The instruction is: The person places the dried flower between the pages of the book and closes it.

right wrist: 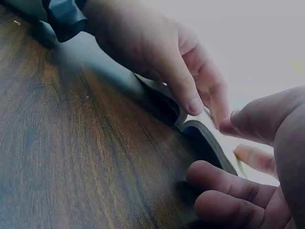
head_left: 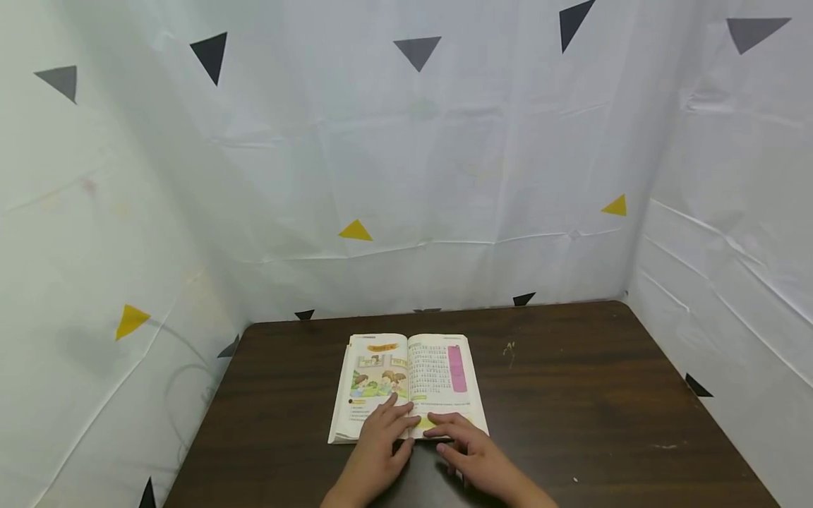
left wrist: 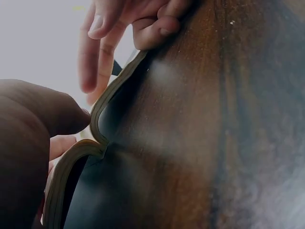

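Observation:
An open book (head_left: pixel 441 370) with printed text and a colour picture of children lies flat on the dark wooden table. Across the lower part of its left page and the gutter rests my left hand (head_left: pixel 382 439), fingers fairly straight and spread. My right hand (head_left: pixel 473 455) is at the bottom of the right page; some fingertips lie over the page, while the lower fingers bend loosely below the book's edge. In the left wrist view, the left thumb (left wrist: pixel 62 112) is at the gutter. The right wrist view shows no object gripped between the right hand's fingers (right wrist: pixel 224 183).
The brown wood-grain table (head_left: pixel 591 395) extends around the book on all sides. White sheeting (head_left: pixel 444 162) with black, grey and yellow triangles stands behind the table and along both sides. A dark band (right wrist: pixel 66 19) is on the left wrist.

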The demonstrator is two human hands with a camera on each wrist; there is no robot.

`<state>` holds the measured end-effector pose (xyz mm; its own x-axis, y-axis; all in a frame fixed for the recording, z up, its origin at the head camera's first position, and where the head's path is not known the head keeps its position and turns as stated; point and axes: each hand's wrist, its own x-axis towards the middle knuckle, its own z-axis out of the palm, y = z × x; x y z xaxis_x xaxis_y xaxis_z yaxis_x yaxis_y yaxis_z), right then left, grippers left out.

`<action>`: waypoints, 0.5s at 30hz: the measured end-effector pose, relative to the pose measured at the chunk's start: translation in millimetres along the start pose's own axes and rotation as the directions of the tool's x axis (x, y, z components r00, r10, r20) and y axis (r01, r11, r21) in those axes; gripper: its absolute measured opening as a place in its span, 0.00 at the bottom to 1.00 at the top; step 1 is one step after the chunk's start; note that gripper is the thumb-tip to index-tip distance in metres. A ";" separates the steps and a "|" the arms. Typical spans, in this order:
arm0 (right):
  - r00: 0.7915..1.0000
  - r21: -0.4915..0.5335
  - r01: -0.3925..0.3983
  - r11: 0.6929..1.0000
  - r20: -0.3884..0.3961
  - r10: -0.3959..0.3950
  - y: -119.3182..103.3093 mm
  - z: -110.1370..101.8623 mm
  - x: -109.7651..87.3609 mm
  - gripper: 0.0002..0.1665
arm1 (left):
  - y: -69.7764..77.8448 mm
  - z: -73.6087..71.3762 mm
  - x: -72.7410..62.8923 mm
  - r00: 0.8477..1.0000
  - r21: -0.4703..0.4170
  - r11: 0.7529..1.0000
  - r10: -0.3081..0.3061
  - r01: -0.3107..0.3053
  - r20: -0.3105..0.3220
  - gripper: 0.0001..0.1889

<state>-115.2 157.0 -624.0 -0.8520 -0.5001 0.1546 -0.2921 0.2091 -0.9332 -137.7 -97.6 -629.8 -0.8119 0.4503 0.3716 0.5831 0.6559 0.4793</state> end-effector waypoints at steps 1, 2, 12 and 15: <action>1.000 0.003 -0.011 1.000 0.001 0.011 -0.6 -0.4 0.0 0.17 | 0.0 -0.1 0.2 1.000 -0.005 1.000 0.009 -0.009 -0.003 0.19; 1.000 0.007 -0.028 1.000 0.002 0.028 -1.3 -0.6 0.0 0.17 | -0.2 0.3 0.7 1.000 -0.005 1.000 0.019 -0.019 -0.011 0.19; 0.955 -0.114 -0.172 0.978 -0.264 0.137 -25.0 -10.3 -3.4 0.07 | -3.5 1.6 0.2 0.999 -0.009 0.999 0.037 -0.038 -0.018 0.20; 0.866 -0.361 -0.359 0.861 -0.472 0.163 -28.3 -30.4 -3.3 0.04 | -5.5 1.3 -0.3 1.000 -0.027 0.999 0.018 -0.018 0.000 0.20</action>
<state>-117.3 178.3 -588.3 -0.9909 -0.0028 0.1346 -0.1026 0.6632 -0.7414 -140.7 -100.6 -633.6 -0.8014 0.4621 0.3798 0.5981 0.6309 0.4942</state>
